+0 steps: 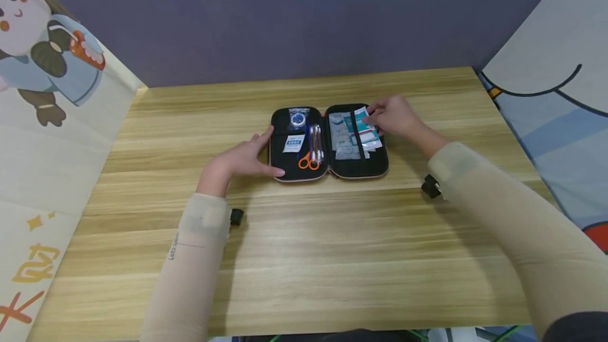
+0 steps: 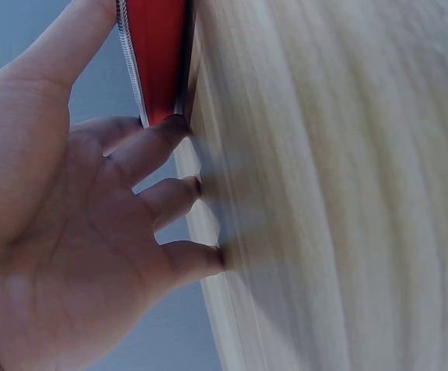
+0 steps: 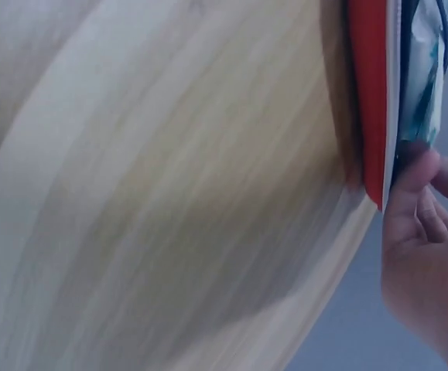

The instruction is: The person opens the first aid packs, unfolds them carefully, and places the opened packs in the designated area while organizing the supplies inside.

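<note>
A first-aid case (image 1: 299, 174) lies unfolded on the wooden table, black inside, red outside in both wrist views. My left hand (image 1: 242, 157) rests at its left side with fingers spread, the thumb along the near left edge. In the left wrist view the fingers (image 2: 154, 147) reach the red shell's side. At the right half, my right hand (image 1: 391, 115) pinches the edge of a teal-and-white packet (image 1: 363, 115) between thumb and fingers. A black elastic strap (image 1: 358, 141) crosses the packets. Clear plastic packets (image 1: 339, 136) lie to the left of the teal one.
In the left half are orange-handled scissors (image 1: 304, 162), silver tubes or sticks (image 1: 316, 144), a white card-like packet (image 1: 293, 143) and a round white roll in clear wrap (image 1: 298, 119). The wooden table (image 1: 332, 257) meets a dark wall (image 1: 294, 25) at the back and printed panels at both sides.
</note>
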`<state>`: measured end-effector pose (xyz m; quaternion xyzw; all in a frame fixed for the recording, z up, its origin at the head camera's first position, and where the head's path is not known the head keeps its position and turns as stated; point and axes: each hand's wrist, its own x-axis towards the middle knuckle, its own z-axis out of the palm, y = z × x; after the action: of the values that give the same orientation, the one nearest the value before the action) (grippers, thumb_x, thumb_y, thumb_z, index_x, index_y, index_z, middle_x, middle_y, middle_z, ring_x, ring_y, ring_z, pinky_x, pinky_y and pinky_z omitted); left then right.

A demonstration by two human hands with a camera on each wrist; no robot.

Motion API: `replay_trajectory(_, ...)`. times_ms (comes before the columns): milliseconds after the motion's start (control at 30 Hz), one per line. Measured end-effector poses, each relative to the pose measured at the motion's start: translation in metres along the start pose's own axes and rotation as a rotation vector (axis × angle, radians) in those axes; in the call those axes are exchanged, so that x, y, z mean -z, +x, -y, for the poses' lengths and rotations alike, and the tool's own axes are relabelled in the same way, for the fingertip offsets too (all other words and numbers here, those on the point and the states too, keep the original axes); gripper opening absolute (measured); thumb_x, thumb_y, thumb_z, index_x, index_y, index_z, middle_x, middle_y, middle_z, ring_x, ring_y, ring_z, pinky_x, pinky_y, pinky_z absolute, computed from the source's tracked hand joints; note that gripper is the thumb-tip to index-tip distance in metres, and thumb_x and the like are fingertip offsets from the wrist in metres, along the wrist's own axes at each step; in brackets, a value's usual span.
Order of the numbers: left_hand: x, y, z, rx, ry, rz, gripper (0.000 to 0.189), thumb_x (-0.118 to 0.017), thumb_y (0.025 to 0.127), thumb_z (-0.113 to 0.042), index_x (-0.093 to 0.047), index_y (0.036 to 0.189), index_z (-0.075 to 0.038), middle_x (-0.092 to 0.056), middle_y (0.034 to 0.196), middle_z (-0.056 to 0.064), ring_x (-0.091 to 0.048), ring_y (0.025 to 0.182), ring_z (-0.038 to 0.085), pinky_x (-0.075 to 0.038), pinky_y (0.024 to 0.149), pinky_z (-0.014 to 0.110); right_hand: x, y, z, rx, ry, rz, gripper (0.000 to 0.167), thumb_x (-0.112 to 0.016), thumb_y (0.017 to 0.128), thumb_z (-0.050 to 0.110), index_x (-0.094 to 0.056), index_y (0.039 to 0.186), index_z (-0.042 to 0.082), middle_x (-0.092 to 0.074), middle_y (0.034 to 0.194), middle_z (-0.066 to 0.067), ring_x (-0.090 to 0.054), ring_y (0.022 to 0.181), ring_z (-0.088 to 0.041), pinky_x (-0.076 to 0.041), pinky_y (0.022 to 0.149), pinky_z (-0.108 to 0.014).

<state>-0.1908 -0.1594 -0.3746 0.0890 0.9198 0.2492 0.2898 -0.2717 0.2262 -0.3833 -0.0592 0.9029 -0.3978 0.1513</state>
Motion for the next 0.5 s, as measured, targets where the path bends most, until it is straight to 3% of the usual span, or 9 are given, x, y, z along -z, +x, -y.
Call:
replay_trajectory(133, 0.0006, -0.0006, -0.0017, 0.000, 0.002, -0.001, 0.131, -0.085, 0.083, -0.063, 0.008, 0.171, -0.036, 0.006, 0.179, 0.022, -0.007, 0.166, 0.047, -0.014, 0.134, 0.064, -0.0062, -0.0024, 0.0067, -0.025, 0.094, 0.048, 0.040, -0.068, 0.105, 0.019, -0.061, 0.134, -0.007, -0.075, 0.104, -0.017, -0.071, 0.068, -0.013, -0.065, 0.066, -0.029)
replay_trajectory(267, 0.0010, -0.0007, -0.0022, -0.003, 0.005, 0.000, 0.131, -0.085, 0.083, -0.062, 0.008, 0.171, -0.035, 0.006, 0.179, 0.022, -0.007, 0.166, 0.047, -0.014, 0.134, 0.064, -0.0080, -0.0028, 0.0097, -0.060, 0.158, 0.071, 0.039, -0.065, 0.106, 0.014, -0.059, 0.136, -0.009, -0.069, 0.100, -0.013, -0.072, 0.068, -0.012, -0.067, 0.069, -0.029)
replay_trajectory(500, 0.0004, 0.0000, -0.0010, 0.002, 0.004, 0.001, 0.130, -0.085, 0.083, -0.062, 0.008, 0.171, -0.036, 0.006, 0.179, 0.021, -0.007, 0.166, 0.046, -0.014, 0.134, 0.064, -0.0107, 0.0002, 0.0106, -0.126, 0.218, 0.038, 0.037, -0.066, 0.104, 0.010, -0.061, 0.135, -0.010, -0.067, 0.101, -0.010, -0.071, 0.064, -0.008, -0.066, 0.067, -0.025)
